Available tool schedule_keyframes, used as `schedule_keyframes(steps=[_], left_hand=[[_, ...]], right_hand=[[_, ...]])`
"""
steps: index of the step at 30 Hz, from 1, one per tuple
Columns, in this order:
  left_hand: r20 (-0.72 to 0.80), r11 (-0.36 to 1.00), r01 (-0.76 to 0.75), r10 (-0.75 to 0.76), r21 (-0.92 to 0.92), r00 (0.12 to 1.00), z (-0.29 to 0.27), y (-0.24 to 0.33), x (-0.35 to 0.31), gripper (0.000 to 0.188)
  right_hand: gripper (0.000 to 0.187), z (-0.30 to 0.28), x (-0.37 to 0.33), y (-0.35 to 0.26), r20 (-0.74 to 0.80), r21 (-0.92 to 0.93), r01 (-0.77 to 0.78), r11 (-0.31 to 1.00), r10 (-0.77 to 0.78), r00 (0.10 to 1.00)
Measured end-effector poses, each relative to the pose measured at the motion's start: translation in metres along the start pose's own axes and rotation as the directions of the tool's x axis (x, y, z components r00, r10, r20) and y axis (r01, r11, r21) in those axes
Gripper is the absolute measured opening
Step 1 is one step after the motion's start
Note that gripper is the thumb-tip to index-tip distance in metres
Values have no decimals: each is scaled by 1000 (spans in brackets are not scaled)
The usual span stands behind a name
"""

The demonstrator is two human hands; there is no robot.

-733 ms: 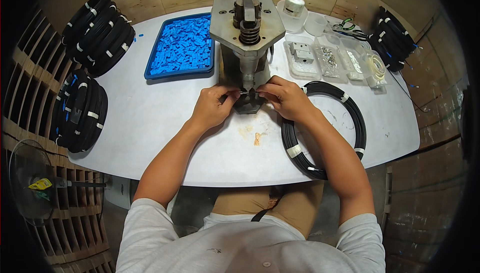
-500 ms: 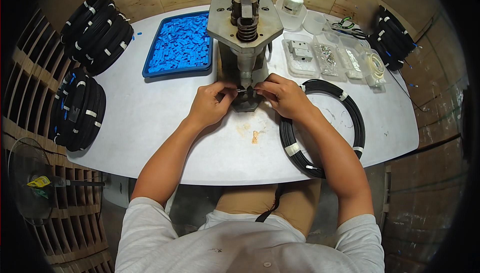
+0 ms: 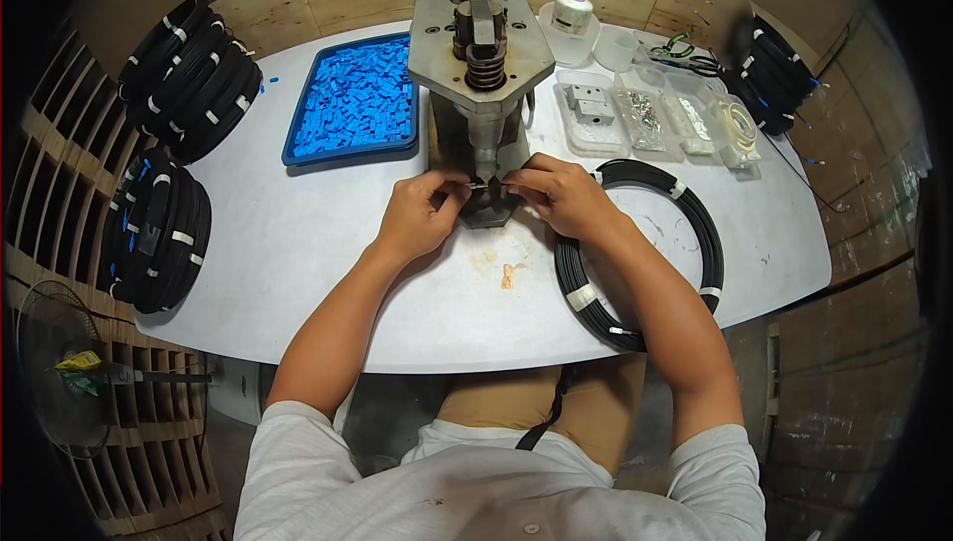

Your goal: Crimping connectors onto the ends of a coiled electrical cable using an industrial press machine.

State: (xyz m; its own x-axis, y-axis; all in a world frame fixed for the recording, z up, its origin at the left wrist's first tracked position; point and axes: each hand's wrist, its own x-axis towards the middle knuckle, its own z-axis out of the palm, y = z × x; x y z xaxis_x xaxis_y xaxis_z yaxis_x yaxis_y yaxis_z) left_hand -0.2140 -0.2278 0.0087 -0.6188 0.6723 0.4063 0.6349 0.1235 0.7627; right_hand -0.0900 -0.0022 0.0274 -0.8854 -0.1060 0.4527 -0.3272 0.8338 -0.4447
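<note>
A metal bench press [image 3: 483,94] stands in front of me, its ram coming down over a dark die block [image 3: 489,211]. My left hand [image 3: 419,213] is closed in a pinch at the left of the die. Close to its fingertips shows a thin, light metallic piece [image 3: 478,186], too small to name. From the other side my right hand [image 3: 566,199] is also closed, thumb and fingers together at the die's right. What it pinches is hidden. A coil of black cable [image 3: 712,233], bound with white tape, lies under my right forearm.
A dark blue tray [image 3: 298,157] full of small blue parts stands left of the press. More black cable coils [image 3: 159,233] are stacked at the far left and at the back right [image 3: 779,74]. Clear containers [image 3: 645,119], a white bottle [image 3: 573,10] and pliers [image 3: 680,48] sit back right.
My view has shifted slightly. Both hands stay pinched at the die, with no other clear movement.
</note>
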Motion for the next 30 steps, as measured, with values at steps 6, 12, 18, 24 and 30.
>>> schedule_keyframes(steps=[6,12,18,24,30], left_hand=[[4,1000,-2,2,27,1000,1,-1,1,18],[10,999,24,-24,22,1000,0,4,1,18],[15,999,5,-6,50,1000,2,0,0,18],[20,998,-10,8,70,1000,1,0,1,18],[12,997,-26,25,70,1000,2,-2,1,18]], right_hand=[[23,1,0,2,7,-4,15,1000,-15,1000],[19,-1,2,2,3,12,-19,1000,19,1000],[18,-3,3,0,75,6,-63,998,63,995],[18,-1,2,3,43,-21,-31,999,32,999],[22,-1,2,2,49,-23,-44,999,45,998]])
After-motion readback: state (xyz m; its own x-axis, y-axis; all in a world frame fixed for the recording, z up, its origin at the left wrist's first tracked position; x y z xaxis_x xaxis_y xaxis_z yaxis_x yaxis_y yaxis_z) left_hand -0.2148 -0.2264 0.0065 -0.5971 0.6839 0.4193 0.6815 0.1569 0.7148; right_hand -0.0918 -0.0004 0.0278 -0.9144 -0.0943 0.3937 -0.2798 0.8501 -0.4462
